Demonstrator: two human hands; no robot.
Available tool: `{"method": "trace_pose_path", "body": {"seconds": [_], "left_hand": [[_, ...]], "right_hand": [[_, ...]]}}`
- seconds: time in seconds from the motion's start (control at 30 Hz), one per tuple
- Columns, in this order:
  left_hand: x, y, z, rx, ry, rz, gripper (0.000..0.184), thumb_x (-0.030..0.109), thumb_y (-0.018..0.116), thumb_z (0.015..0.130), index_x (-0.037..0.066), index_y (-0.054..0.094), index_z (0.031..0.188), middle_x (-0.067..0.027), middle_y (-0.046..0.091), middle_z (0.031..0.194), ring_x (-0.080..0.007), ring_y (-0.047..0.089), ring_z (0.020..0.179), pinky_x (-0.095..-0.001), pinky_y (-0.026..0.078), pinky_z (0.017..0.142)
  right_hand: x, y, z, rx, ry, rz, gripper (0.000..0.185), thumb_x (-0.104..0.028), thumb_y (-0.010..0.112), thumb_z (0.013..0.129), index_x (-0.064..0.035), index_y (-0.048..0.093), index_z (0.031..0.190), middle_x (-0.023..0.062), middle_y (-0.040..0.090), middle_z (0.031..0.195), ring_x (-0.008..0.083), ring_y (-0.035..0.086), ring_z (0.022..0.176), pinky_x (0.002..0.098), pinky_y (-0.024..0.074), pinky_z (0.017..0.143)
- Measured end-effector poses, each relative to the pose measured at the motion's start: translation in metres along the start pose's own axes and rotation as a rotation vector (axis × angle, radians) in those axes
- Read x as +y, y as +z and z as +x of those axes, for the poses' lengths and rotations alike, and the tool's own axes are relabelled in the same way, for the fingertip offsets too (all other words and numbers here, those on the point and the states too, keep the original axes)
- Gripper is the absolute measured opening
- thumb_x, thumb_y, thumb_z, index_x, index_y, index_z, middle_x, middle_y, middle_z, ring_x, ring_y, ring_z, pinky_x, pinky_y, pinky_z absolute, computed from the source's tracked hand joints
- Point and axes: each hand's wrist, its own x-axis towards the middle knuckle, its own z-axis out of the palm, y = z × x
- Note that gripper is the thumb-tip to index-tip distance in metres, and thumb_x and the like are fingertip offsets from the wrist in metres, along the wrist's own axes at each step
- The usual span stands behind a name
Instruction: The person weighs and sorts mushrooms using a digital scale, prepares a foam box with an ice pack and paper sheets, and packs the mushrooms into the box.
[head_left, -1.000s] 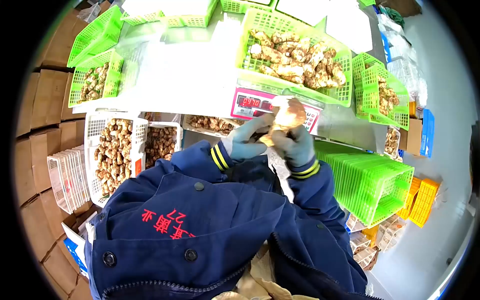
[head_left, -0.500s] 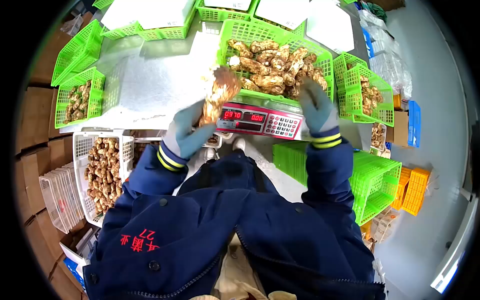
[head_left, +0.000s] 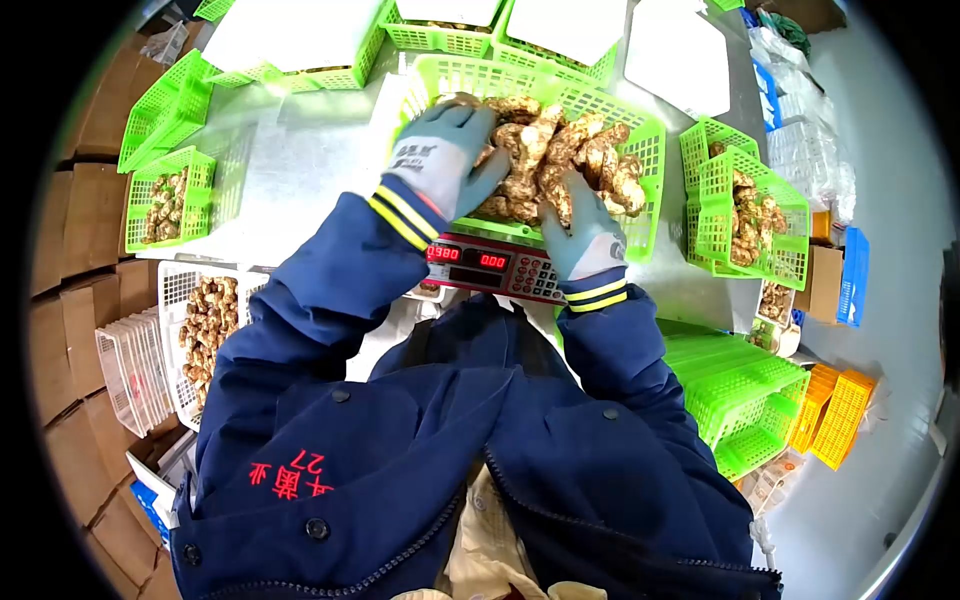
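1. Left hand (head_left: 440,155): palm down, thumb spread from the fingers, laid over mushrooms (head_left: 530,165) at the far-left part of the big green basket (head_left: 655,150).
2. Right hand (head_left: 588,235): over the basket's near edge, right of its middle, thumb and fingers around the low end of a mushroom. Can't tell if it's pinched.
3. Mushrooms: heaped in the basket, mostly middle to right. Bare mesh shows along the right wall, so a bit of room there.
4. Red-trimmed scale (head_left: 490,270): sticks out past the basket's near edge, panel between the sleeves. Right readout 0.00; left one partly covered.
5. Metal table (head_left: 290,170): wide bare patch left of the basket, out to the small left basket (head_left: 140,215) near the table's left edge.
6. Right side tighter: narrow strip, then the right-hand baskets (head_left: 700,240). Far edge lined with sheet-topped baskets (head_left: 440,38).
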Motion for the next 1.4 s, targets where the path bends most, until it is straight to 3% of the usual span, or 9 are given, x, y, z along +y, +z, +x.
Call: {"method": "trace_pose_path", "body": {"seconds": [0.07,0.27,0.43,0.6,0.8,0.93,1.03,1.17,1.4], "left_hand": [[0.016,0.005,0.017,-0.377,-0.24,-0.129,0.044,0.031,0.059,0.079,-0.004,0.051,0.104,-0.0228,0.057,0.072,-0.0358,0.057,0.07,-0.0415,0.044,0.064],[0.014,0.052,0.051,-0.56,-0.331,0.012,0.055,0.044,0.055,0.079,-0.003,0.049,0.108,-0.0234,0.06,0.086,-0.0369,0.059,0.082,-0.0412,0.047,0.071],[-0.006,0.046,0.033,-0.383,-0.396,-0.371,0.05,0.035,0.058,0.076,0.006,0.051,0.117,-0.0193,0.06,0.102,-0.0316,0.058,0.095,-0.0365,0.044,0.084],[-0.035,-0.013,0.009,-0.176,-0.518,-0.792,0.041,0.011,0.054,0.083,-0.001,0.046,0.121,-0.009,0.053,0.116,-0.014,0.054,0.099,-0.026,0.042,0.087],[-0.071,-0.035,-0.026,0.221,-0.532,-1.798,0.049,0.023,0.045,0.088,0.002,0.033,0.131,-0.0161,0.049,0.118,-0.0295,0.05,0.107,-0.0434,0.042,0.092],[-0.066,-0.015,-0.028,0.281,-0.528,-1.793,0.05,0.019,0.055,0.082,0.008,0.039,0.128,-0.0143,0.056,0.096,-0.0248,0.056,0.088,-0.0363,0.047,0.076],[-0.03,-0.025,-0.022,0.268,-0.659,-1.543,0.045,0.006,0.055,0.078,-0.004,0.043,0.12,-0.0127,0.059,0.078,-0.0186,0.057,0.067,-0.03,0.046,0.065],[-0.028,-0.017,-0.022,0.225,-0.741,-1.58,0.037,0.003,0.056,0.075,-0.004,0.052,0.11,-0.0122,0.061,0.078,-0.017,0.059,0.066,-0.0271,0.048,0.063],[0.002,0.008,-0.003,0.12,-0.586,-1.507,0.041,0.015,0.052,0.083,-0.004,0.047,0.119,-0.0128,0.056,0.107,-0.0178,0.059,0.083,-0.0288,0.047,0.076]], "right_hand": [[0.004,-0.003,0.0,0.005,-0.06,0.04,0.041,-0.021,0.058,0.078,-0.0077,0.045,0.115,0.0172,0.056,0.088,0.0363,0.058,0.065,0.044,0.0455,0.055],[0.012,-0.008,0.002,-0.013,-0.138,0.173,0.039,-0.015,0.057,0.076,-0.0085,0.048,0.113,0.0147,0.053,0.091,0.035,0.056,0.067,0.0427,0.0456,0.059],[0.031,-0.023,0.01,-0.156,-0.152,0.48,0.032,-0.003,0.06,0.074,-0.0009,0.057,0.106,0.0173,0.059,0.105,0.0266,0.059,0.096,0.0312,0.0461,0.082],[0.051,-0.049,0.06,-0.06,-0.322,0.341,0.027,-0.011,0.059,0.077,-0.0017,0.058,0.102,0.0179,0.06,0.099,0.0322,0.059,0.089,0.037,0.0475,0.078],[0.035,-0.029,0.108,-0.343,-0.533,-0.03,0.04,-0.016,0.06,0.075,-0.0064,0.053,0.113,0.0149,0.058,0.106,0.0316,0.055,0.096,0.037,0.0446,0.082],[0.028,0.009,0.13,-0.572,-0.661,-0.275,0.041,-0.013,0.062,0.071,-0.0063,0.052,0.111,0.014,0.058,0.103,0.033,0.055,0.092,0.0382,0.0447,0.08],[0.032,0.012,0.135,-0.546,-0.523,0.281,0.037,-0.016,0.058,0.077,-0.0053,0.054,0.112,0.0158,0.06,0.1,0.0272,0.058,0.09,0.0351,0.0456,0.077],[0.042,-0.012,0.126,-0.802,0.355,1.363,0.04,-0.014,0.058,0.081,0.0067,0.047,0.113,0.0099,0.055,0.087,0.0196,0.055,0.078,0.0297,0.0453,0.063],[0.025,-0.02,0.116,-0.946,0.27,1.688,0.041,-0.03,0.051,0.087,-0.0012,0.046,0.114,0.0102,0.057,0.091,0.019,0.056,0.077,0.0289,0.0448,0.063]]}}
